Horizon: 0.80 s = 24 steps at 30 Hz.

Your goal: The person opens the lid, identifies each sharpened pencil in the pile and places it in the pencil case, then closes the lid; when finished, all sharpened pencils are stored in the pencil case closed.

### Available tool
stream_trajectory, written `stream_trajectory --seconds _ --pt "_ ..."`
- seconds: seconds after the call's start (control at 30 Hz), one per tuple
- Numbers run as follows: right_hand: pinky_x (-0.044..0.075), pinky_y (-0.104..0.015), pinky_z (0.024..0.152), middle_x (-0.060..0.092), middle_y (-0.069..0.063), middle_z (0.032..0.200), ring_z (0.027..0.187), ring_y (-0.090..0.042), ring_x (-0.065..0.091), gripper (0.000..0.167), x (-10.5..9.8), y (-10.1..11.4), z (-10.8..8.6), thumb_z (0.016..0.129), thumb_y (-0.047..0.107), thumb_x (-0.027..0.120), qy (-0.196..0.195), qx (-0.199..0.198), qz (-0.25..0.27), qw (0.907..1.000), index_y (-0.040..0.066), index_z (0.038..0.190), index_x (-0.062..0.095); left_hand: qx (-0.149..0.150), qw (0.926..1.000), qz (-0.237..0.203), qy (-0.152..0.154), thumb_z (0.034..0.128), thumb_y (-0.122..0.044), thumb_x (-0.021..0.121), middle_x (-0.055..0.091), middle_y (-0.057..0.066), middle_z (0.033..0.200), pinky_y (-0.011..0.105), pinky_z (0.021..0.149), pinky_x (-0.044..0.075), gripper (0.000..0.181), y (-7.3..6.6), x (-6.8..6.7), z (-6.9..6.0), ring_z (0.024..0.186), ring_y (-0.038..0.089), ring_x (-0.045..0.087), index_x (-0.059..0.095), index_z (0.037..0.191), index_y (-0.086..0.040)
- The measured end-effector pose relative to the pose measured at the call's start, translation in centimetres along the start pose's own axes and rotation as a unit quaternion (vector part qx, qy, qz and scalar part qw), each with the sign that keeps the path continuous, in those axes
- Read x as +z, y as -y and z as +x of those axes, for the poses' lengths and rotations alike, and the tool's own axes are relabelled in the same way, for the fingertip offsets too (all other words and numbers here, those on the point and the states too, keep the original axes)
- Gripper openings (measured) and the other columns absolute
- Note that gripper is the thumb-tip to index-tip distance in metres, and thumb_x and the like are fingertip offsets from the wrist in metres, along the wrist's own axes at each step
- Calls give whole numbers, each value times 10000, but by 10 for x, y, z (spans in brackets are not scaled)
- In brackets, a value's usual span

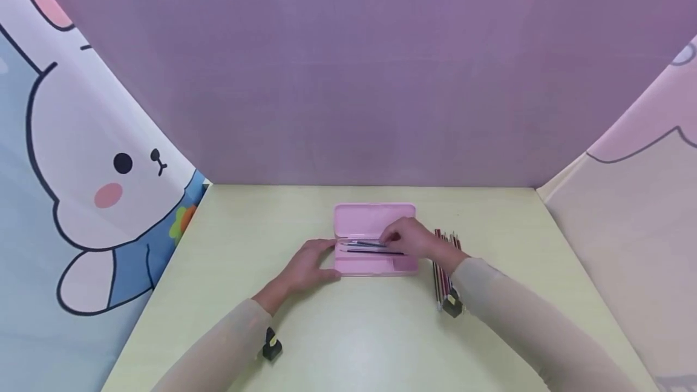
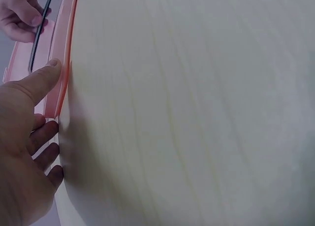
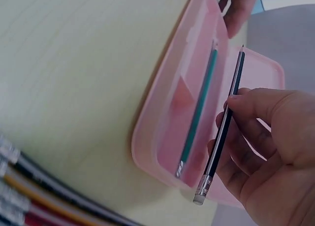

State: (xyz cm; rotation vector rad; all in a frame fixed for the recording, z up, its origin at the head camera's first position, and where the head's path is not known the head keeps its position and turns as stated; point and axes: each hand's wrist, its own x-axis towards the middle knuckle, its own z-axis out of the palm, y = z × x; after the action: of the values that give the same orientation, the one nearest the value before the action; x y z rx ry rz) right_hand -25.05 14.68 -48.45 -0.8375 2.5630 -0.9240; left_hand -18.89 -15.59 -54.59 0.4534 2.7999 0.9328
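Observation:
A pink pencil case (image 1: 365, 267) lies with its lid (image 1: 367, 219) folded back on the table. My left hand (image 1: 306, 268) rests against the case's left end, thumb laid along the near rim (image 2: 63, 85) and the other fingers loosely bent beside the end. Over the case, my right hand (image 1: 408, 236) pinches a black-striped pencil (image 3: 226, 122) between thumb and fingers; its eraser end points toward the near right. A green pencil (image 3: 199, 110) lies in the tray below, and the head view shows dark pencils there, partly overlapping.
To the right of the case, partly under my right forearm, lies a bunch of several pencils (image 1: 442, 277) with erasers toward me. A purple panel (image 1: 370, 77) stands behind the table. A rabbit-printed cloth (image 1: 109, 138) hangs at the left.

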Motion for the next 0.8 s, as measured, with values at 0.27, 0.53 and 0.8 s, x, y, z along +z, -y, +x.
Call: stream_trajectory --seconds 0.27,0.53,0.8 --pt "591 -383 948 793 -19 1025 978 -178 710 160 15 2 11 888 19 760 141 127 -78 9998 96 1018 813 101 9999 41 -75 813 -403 854 524 102 1538 557 1215 348 852 0 0 2 1445 341 440 479 1532 -140" --pt "600 -321 927 788 17 1026 1008 -163 708 154 27 -5 14 906 62 761 70 104 183 9998 127 1037 810 120 9999 -47 -79 816 -384 856 533 106 1528 565 1212 349 840 -1 0 0 1437 344 448 485 1528 -136" --pt "603 -295 911 785 28 1036 1014 -150 704 170 32 -11 14 909 54 752 29 233 305 9993 152 1036 809 119 9999 -65 -82 821 -393 851 538 98 1526 570 1213 344 833 0 1 1 1434 342 451 487 1528 -143"
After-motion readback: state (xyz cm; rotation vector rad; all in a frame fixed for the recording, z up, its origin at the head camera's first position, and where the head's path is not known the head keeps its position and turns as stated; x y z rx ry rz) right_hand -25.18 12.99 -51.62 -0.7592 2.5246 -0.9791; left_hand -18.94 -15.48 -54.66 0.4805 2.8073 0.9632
